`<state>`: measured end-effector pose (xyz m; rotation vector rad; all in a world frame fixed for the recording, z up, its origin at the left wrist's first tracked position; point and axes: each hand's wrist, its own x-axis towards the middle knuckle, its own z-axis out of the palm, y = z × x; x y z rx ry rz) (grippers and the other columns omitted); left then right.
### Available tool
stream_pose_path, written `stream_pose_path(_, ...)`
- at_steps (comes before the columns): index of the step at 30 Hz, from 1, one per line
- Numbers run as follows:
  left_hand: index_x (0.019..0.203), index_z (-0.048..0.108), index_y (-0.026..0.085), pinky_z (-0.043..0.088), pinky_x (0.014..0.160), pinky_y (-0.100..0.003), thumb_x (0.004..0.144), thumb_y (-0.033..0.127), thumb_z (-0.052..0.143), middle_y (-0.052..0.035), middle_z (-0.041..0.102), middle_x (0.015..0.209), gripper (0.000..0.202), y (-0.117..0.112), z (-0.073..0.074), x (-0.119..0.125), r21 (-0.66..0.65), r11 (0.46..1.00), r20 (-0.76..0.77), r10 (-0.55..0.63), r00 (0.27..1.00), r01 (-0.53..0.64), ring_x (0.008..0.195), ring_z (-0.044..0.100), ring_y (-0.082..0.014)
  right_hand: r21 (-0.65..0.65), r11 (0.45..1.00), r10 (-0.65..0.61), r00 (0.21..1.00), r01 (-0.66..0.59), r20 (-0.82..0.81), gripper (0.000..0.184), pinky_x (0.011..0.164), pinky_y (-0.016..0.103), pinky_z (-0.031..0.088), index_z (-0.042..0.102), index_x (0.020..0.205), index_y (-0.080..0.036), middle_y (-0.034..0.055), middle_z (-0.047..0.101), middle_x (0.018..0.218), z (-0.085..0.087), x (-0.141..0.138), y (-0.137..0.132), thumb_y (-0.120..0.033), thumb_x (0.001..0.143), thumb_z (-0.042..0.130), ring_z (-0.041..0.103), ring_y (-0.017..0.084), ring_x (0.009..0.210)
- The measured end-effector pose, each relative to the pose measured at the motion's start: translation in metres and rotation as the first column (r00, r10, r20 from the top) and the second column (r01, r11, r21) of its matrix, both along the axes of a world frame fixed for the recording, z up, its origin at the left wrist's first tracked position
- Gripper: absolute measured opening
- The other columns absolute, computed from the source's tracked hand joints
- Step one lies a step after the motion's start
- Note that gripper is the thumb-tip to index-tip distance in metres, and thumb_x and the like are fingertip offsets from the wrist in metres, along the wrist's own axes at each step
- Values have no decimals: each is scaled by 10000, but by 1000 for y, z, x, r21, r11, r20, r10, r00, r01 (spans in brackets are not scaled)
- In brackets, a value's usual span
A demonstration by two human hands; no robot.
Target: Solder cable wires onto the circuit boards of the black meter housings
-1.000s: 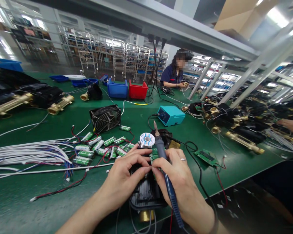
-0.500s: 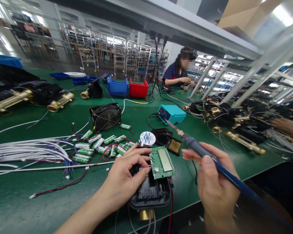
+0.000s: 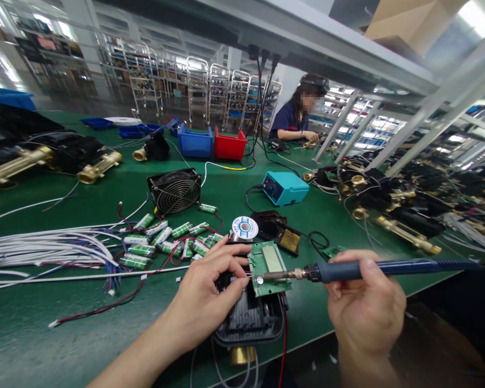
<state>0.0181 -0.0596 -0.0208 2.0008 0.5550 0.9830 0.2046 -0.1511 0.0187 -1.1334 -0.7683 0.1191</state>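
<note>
A green circuit board (image 3: 255,261) with a grey display lies tilted over an open black housing (image 3: 248,328), from which a brass fitting (image 3: 242,355) pokes out below. My left hand (image 3: 212,291) is closed at the board's left edge, thumb and index finger pinched beside short wires; whether they grip these too I cannot tell. In my right hand (image 3: 366,307) is a blue-handled soldering iron (image 3: 343,270), held nearly level. Its tip reaches over the board towards the left edge, near my left fingertips; contact is unclear. A solder spool (image 3: 244,229) stands behind the board.
Green-white batteries (image 3: 139,250) and a bundle of white cables (image 3: 52,248) lie left. Behind are a fan (image 3: 175,191), a teal soldering station (image 3: 286,188), a stand with sponge (image 3: 289,241), and blue and red bins (image 3: 230,144). Brass-fitted units line both sides. A co-worker (image 3: 295,113) sits beyond.
My right hand has swung the soldering iron from pointing up at the station down over the circuit board. My left hand stays in place. Another person's hand at the right edge is gone.
</note>
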Motion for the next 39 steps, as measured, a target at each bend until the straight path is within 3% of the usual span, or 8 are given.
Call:
stream_pose_path(19,744,596,221,269,1181,-700,857,132,580,-54,797,955,144,-1,0,1,16,1000,6,9,1000,-9,1177,683,-282,-6,1000,-5,999,5,37,272,295,186,293,640,643,-176,-35,533,502,-2,0,0,-370,834,626,448,82,336)
stream_pose_path(27,750,597,214,269,1171,-716,859,126,577,-63,795,965,141,-1,1,0,16,1000,-3,9,1000,-9,1182,678,-289,-9,1000,2,1000,-2,-24,274,291,178,316,661,633,-165,-22,561,499,-1,0,-1,-388,793,669,466,82,334)
stream_pose_path(33,750,598,215,258,1174,-712,863,125,579,-60,796,994,145,-1,-1,0,8,1000,-10,4,1000,-4,1195,669,-285,126,991,-36,998,42,-50,234,298,205,372,684,685,-171,-27,571,532,-4,1,-2,-331,847,630,503,100,354)
stream_pose_path(36,750,598,213,259,1175,-703,865,130,579,-55,793,975,143,0,-2,0,11,1000,-2,1,1000,-1,1191,670,-280,180,981,47,989,-72,141,160,443,280,556,734,976,-204,-1,712,704,-12,0,-2,-304,921,622,681,165,542)
stream_pose_path(39,750,598,214,275,1181,-673,870,136,576,-49,794,974,145,0,-3,1,20,1000,9,11,1000,-11,1180,675,-267,41,986,138,932,-161,336,287,819,386,634,665,1225,-290,15,780,1044,-24,-3,-4,-197,961,603,761,198,914)
